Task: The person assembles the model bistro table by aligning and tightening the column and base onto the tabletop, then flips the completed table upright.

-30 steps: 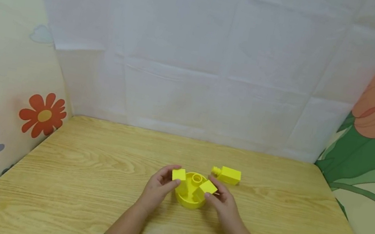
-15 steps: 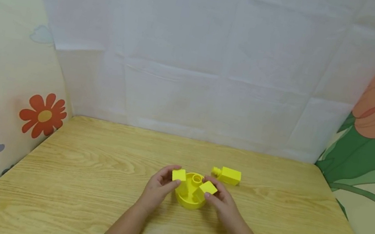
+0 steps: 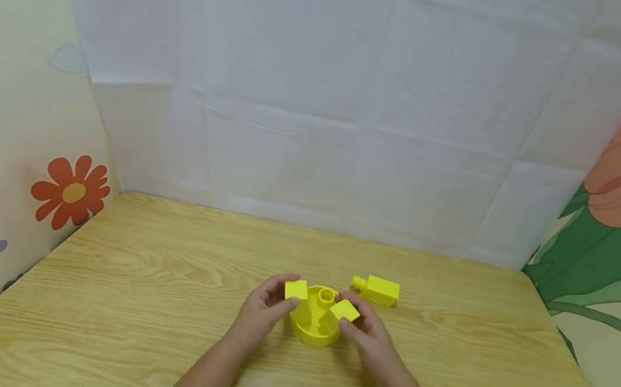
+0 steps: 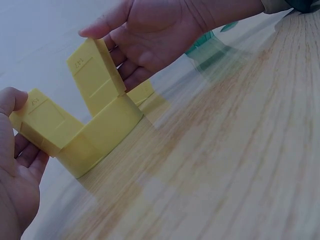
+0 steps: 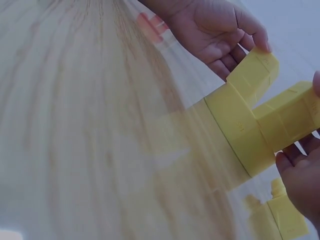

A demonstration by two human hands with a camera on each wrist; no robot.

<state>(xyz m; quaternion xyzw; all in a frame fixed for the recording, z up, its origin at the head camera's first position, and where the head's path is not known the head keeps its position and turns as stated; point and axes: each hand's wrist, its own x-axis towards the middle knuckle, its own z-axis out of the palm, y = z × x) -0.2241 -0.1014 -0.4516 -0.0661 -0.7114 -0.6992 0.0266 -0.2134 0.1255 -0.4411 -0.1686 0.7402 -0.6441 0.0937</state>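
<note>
Nothing has shifted over the last second; the left hand [image 3: 260, 312] still pinches one block-shaped arm of the round yellow toy piece [image 3: 317, 318] on the wooden table [image 3: 144, 303]; the right hand [image 3: 369, 337] apparently grips the other; the hold looks settled.

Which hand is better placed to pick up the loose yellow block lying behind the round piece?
Right hand: the loose yellow block lies on its side; left hand is farther.
</note>
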